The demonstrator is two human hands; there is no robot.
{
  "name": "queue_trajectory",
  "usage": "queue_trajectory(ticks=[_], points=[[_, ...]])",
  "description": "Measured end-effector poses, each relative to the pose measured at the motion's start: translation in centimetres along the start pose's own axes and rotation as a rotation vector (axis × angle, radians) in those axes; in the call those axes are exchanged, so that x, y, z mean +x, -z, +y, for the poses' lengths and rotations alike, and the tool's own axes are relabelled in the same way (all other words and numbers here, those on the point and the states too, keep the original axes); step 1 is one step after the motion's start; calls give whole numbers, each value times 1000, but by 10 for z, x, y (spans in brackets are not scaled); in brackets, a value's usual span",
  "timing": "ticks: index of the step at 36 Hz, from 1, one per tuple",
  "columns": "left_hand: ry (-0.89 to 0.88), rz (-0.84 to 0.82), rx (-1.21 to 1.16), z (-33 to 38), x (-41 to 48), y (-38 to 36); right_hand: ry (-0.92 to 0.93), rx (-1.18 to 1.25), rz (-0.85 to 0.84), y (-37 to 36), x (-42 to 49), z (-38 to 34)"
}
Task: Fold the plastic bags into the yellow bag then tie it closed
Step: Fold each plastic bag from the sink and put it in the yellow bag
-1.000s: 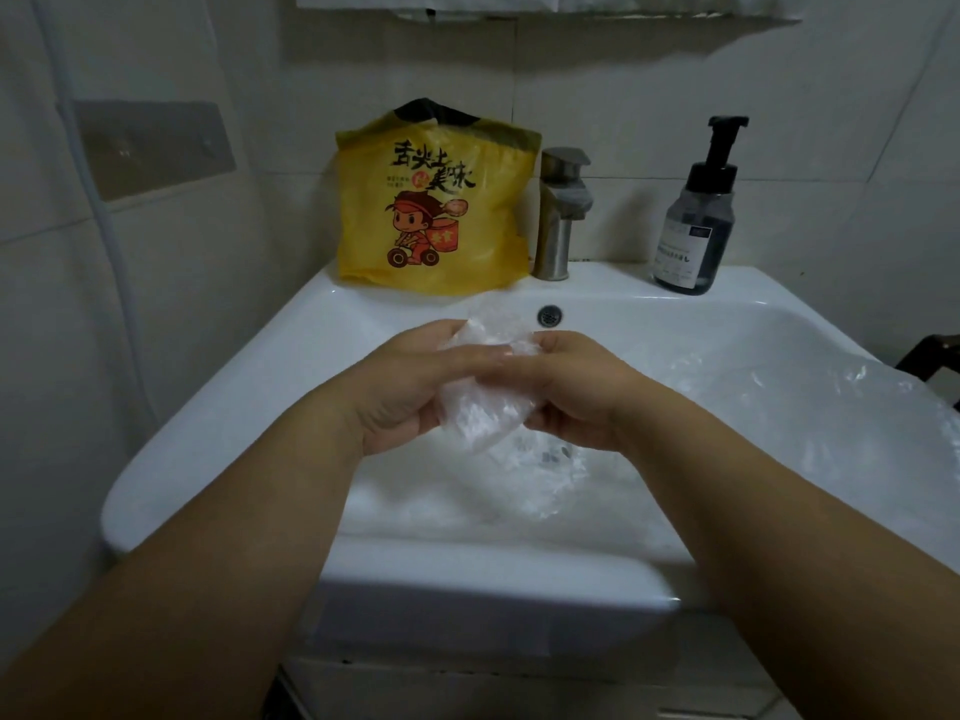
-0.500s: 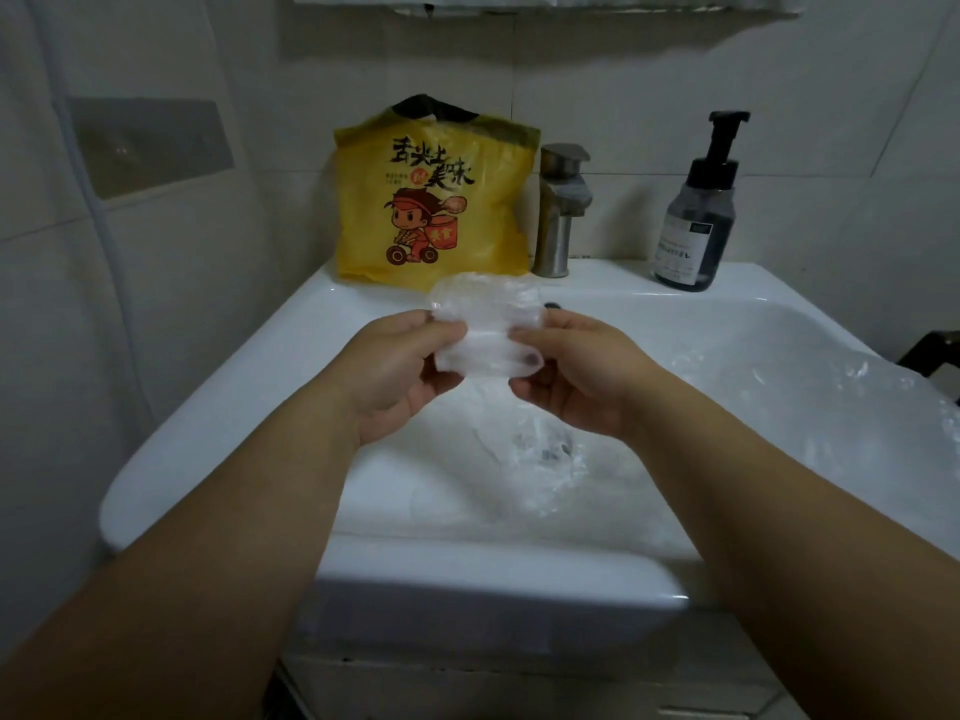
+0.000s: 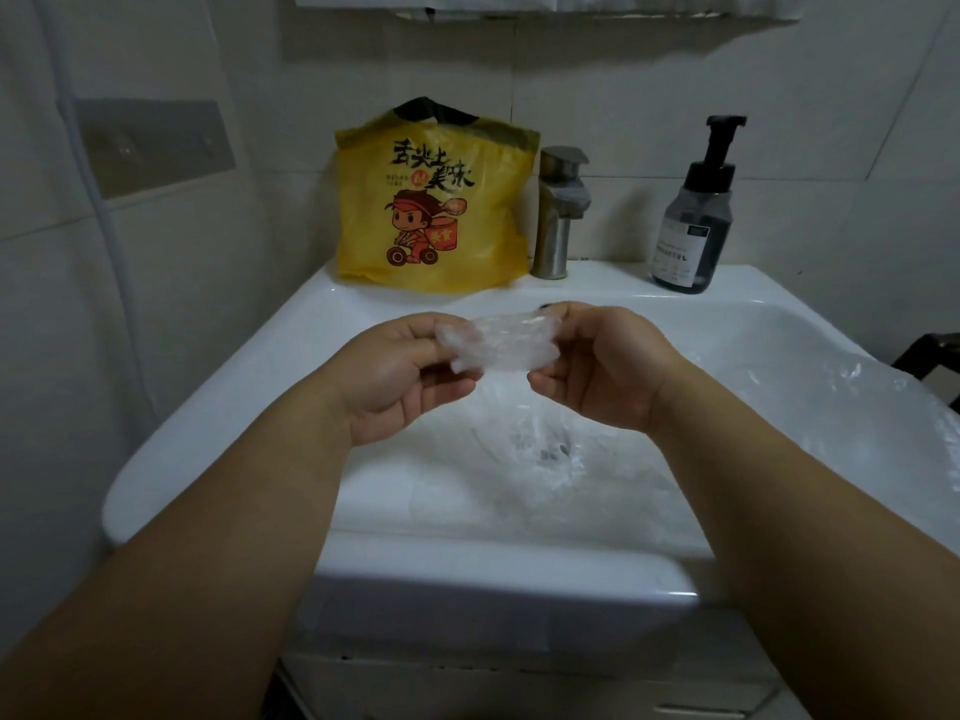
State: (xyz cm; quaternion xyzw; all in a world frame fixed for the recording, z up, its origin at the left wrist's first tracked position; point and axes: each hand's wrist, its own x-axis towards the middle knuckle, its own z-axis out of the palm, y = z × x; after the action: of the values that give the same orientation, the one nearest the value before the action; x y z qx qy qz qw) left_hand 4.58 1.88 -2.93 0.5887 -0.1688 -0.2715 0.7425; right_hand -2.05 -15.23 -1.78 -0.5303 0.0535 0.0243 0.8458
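A clear plastic bag, folded into a small flat pad (image 3: pixel 496 341), is held over the sink between both hands. My left hand (image 3: pixel 400 374) pinches its left end and my right hand (image 3: pixel 602 368) pinches its right end. The yellow bag (image 3: pixel 434 200), printed with a cartoon figure and black characters, stands upright on the sink's back ledge beside the tap, its dark handles showing at the top. More clear plastic bags (image 3: pixel 550 454) lie crumpled in the basin and spread toward the right (image 3: pixel 857 407).
The white sink (image 3: pixel 218 407) fills the middle of the view. A metal tap (image 3: pixel 558 210) stands at the back centre and a dark soap pump bottle (image 3: pixel 693 220) at the back right. Tiled walls close in behind and to the left.
The folded clear bag went from being pressed together low between both hands to being lifted and held stretched flat between them. The hands have moved slightly apart.
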Motion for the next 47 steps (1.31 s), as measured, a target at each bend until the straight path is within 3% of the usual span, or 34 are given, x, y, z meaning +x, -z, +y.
queue_trajectory(ticks=[4, 10, 15, 18, 27, 38, 43, 47], points=[[-47, 56, 46, -1, 1, -2, -15, 21, -10, 3, -2, -5], [-95, 96, 157, -1, -2, -5, -137, -220, 24, 2, 1, 4], [-58, 153, 218, -1, 0, -3, 40, -337, 51, 2, 3, 8], [-148, 217, 447, -8, 3, 0, 118, -488, 81, -1, 5, 13], [-253, 190, 577, -11, -1, 1, 294, -871, 165, 7, 6, 14], [-455, 269, 948, -16, 4, 6, 424, -1371, 213, 8, 11, 21], [-390, 219, 932, -15, 3, 7, 471, -1302, 234, 7, 8, 16], [-298, 192, 503, -7, 1, 1, 395, -985, 165, 5, 5, 12]])
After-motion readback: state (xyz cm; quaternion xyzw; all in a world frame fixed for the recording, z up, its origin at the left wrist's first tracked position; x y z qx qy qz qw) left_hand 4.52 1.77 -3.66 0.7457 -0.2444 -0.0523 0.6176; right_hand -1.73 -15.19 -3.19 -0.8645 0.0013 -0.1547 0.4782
